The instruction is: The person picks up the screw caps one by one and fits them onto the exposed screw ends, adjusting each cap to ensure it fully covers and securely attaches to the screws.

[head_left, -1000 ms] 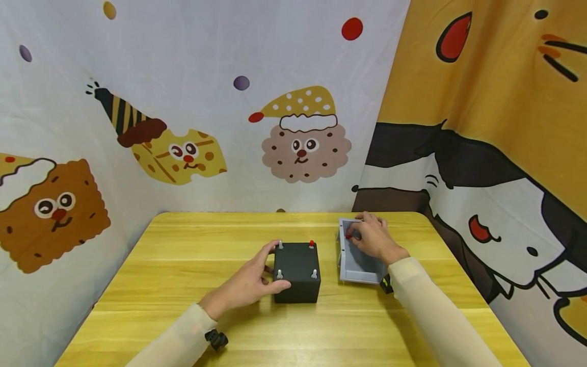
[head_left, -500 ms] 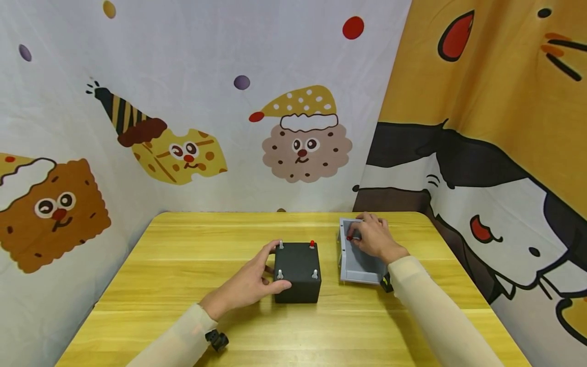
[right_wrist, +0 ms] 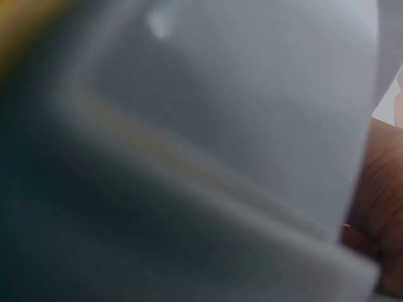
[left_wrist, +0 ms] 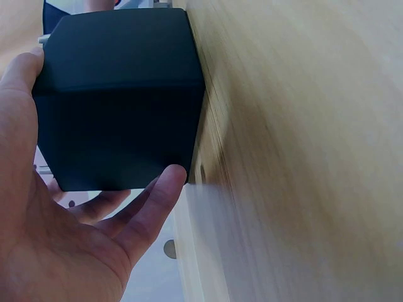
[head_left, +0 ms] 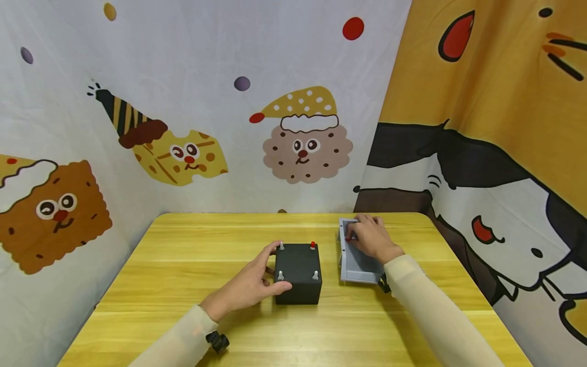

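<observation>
A black box (head_left: 298, 265) stands on the table, with a small silver toggle-like post near each top corner. A red cap (head_left: 313, 244) covers the far right post; the other posts are bare. My left hand (head_left: 249, 280) grips the box from its left, thumb along the near side and fingers toward the far side. In the left wrist view the fingertips press the black face. My right hand (head_left: 373, 237) reaches into a grey tray (head_left: 362, 276), fingers bent around a small red cap (head_left: 348, 239), which they partly hide. The right wrist view is blurred, mostly tray wall.
The wooden table (head_left: 183, 239) has its far edge against a printed cloth curtain (head_left: 206, 61). The tray stands right of the box, a narrow strip of tabletop between them. Its raised walls surround my right fingers.
My right hand has shifted slightly inside the tray, its wrist a little to the left, and the red cap at its fingertips has moved marginally. The left hand and box hold still.
</observation>
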`<state>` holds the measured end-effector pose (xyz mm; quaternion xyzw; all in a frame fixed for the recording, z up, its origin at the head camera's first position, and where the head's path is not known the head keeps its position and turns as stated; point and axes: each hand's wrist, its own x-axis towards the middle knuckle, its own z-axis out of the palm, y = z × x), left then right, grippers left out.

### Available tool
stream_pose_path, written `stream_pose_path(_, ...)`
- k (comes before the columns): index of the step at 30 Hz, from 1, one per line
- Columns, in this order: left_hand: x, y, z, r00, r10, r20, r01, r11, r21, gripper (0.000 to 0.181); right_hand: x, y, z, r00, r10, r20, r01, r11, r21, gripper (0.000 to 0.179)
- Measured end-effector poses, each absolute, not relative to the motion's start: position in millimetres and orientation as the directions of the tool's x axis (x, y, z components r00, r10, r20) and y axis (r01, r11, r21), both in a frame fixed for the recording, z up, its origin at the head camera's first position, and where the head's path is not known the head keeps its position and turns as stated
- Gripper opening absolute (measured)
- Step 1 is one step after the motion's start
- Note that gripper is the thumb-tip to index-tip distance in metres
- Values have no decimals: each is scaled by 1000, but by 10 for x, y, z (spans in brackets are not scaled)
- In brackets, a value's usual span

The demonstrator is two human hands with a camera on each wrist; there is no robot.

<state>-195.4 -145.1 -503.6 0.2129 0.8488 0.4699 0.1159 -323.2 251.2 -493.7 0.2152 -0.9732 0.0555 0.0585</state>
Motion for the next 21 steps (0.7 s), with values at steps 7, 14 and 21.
stream_pose_path(7, -1952, -1452, -5035, -883, 468, 4, 254, 471, 844, 108, -3234, 2507, -4949, -892, -420, 165, -434, 899, -63, 10)
stream_pose_path(14, -1954, -1455, -5045, -883, 470, 9, 257, 467, 846, 108, -3254, 2516, -4967, -895, -424, 137, -432, 901, -32, 8)
stream_pose_path(21, -1952, -1461, -5051, -883, 469, 6, 255, 469, 846, 108, -3255, 2532, -4958, -897, -421, 132, -433, 898, -81, 11)
